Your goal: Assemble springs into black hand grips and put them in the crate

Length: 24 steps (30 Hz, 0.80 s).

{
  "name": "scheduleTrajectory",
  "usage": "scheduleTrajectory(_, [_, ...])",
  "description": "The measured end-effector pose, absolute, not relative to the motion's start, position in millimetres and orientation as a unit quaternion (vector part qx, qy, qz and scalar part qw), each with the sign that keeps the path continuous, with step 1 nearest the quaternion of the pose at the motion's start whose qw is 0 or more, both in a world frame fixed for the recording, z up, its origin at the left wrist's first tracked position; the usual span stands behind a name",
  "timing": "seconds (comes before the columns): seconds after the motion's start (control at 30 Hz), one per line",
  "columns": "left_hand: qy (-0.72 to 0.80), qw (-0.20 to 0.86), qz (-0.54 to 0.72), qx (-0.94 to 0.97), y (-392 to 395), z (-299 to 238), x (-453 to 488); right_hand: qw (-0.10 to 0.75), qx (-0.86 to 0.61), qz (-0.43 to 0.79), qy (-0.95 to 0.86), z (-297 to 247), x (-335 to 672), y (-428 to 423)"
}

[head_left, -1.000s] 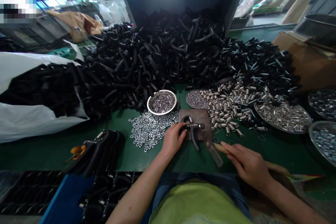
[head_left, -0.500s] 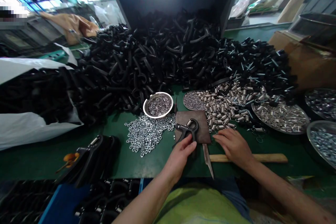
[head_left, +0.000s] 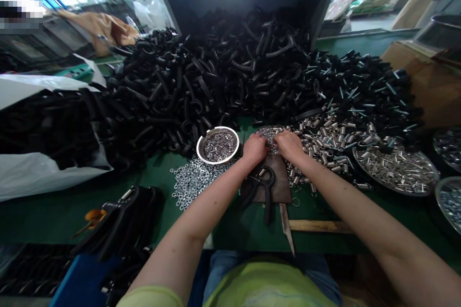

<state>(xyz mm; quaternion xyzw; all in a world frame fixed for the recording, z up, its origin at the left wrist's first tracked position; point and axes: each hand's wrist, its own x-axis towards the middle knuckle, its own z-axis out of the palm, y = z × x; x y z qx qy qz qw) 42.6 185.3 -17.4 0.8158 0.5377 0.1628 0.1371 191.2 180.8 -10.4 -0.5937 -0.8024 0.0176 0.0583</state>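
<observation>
Both my hands reach forward over a shallow dish of small metal parts (head_left: 267, 130). My left hand (head_left: 255, 147) and my right hand (head_left: 289, 145) have their fingers curled down into those parts; what they pinch is hidden. A black hand-gripper (head_left: 265, 187) lies loose on the brown plate (head_left: 283, 187) just behind my wrists, with neither hand on it. A wooden-handled hammer (head_left: 309, 226) lies on the green table (head_left: 201, 220) by the plate.
A huge heap of black handles (head_left: 230, 67) spills from a tilted bin. A steel bowl (head_left: 217, 145), loose nuts (head_left: 194, 180), springs (head_left: 324, 139) and trays of parts (head_left: 396, 165) surround the plate. Finished grippers (head_left: 129, 220) pile at the left.
My left hand let go of the hand-gripper, which now lies on the plate. Both hands moved forward from the plate and hammer to the dish of small parts.
</observation>
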Motion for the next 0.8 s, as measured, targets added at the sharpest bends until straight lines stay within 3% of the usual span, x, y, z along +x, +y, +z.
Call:
scheduleTrajectory(0.3, [0.560, 0.169, 0.160, 0.795, 196.7, -32.4, 50.8, 0.140, -0.640, 0.075, -0.752, -8.4, 197.3, 176.6])
scheduleTrajectory(0.53, [0.584, 0.220, 0.220, 0.750, 194.7, -21.2, 40.4, 0.235, -0.606, 0.196, -0.734, 3.2, 194.0, 152.7])
scheduleTrajectory(0.7, [0.527, 0.523, 0.347, 0.573, 157.9, -10.5, 18.8, 0.283, -0.523, 0.390, -0.703, -6.3, 189.1, 122.6])
scheduleTrajectory(0.8, [0.507, 0.632, 0.365, 0.458, 126.8, -7.7, -0.3, 0.269, -0.516, 0.390, -0.714, -13.2, 185.6, 114.6])
